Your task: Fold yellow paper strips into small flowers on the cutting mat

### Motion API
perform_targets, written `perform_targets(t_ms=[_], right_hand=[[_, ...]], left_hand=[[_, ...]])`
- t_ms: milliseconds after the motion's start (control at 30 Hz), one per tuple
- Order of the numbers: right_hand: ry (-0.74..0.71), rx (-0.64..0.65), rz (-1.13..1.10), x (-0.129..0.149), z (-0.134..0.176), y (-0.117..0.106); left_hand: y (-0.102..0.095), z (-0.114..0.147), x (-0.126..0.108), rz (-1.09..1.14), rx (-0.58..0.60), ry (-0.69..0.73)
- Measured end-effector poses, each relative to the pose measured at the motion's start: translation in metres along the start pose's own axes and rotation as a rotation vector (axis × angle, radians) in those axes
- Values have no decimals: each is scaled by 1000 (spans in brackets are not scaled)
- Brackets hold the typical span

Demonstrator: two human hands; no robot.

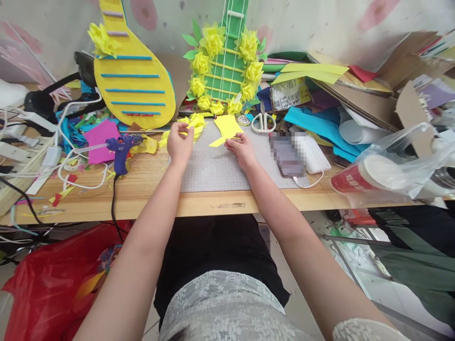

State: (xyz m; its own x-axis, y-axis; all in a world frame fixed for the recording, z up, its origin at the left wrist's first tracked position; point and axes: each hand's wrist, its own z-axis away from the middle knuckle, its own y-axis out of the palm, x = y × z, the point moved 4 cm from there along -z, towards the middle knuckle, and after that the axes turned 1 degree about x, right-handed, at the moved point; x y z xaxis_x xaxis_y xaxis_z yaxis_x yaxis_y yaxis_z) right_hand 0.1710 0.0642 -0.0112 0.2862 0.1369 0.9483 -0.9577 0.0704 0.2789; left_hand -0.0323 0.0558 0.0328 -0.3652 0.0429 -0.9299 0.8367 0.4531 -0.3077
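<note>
Between the thumb and fingers of my right hand (pixel 242 150) is a narrow yellow paper strip (pixel 218 141), its pointed end toward the left. Just behind it, a stack of yellow paper (pixel 228 125) lies on the grey cutting mat (pixel 213 170). My left hand (pixel 180 143) is raised over the mat's left side with its fingers curled to the thumb; whether anything is pinched there I cannot make out. Crumpled yellow paper pieces (pixel 197 122) lie right behind that hand. White-handled scissors (pixel 263 124) and a tape roll (pixel 243 120) are beyond my right hand.
A yellow paper instrument (pixel 135 80) and a green one with yellow flowers (pixel 227 71) lean against the wall. A blue glue gun (pixel 121 154) with its cord stands left. Right are a phone (pixel 288 154), white power bank (pixel 313 152), bagged red cup (pixel 351 177) and piled cardboard (pixel 369 97).
</note>
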Motion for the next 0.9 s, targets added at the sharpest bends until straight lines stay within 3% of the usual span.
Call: perform_targets(t_ms=[100, 233, 367, 700, 800, 900], right_hand=[[-30, -6, 74, 3, 0, -1], [-46, -2, 137, 6, 1, 1], [-18, -29, 107, 8, 4, 2], [-19, 45, 131, 5, 4, 6], [-26, 77, 156, 3, 4, 7], [-33, 87, 181, 2, 4, 8]], left_hand=[[-9, -29, -2, -275, 22, 19], [2, -50, 4, -448, 162, -79], [12, -56, 10, -460, 192, -130], [5, -63, 16, -412, 144, -215], [3, -55, 6, -392, 102, -160], [3, -43, -12, -374, 84, 20]])
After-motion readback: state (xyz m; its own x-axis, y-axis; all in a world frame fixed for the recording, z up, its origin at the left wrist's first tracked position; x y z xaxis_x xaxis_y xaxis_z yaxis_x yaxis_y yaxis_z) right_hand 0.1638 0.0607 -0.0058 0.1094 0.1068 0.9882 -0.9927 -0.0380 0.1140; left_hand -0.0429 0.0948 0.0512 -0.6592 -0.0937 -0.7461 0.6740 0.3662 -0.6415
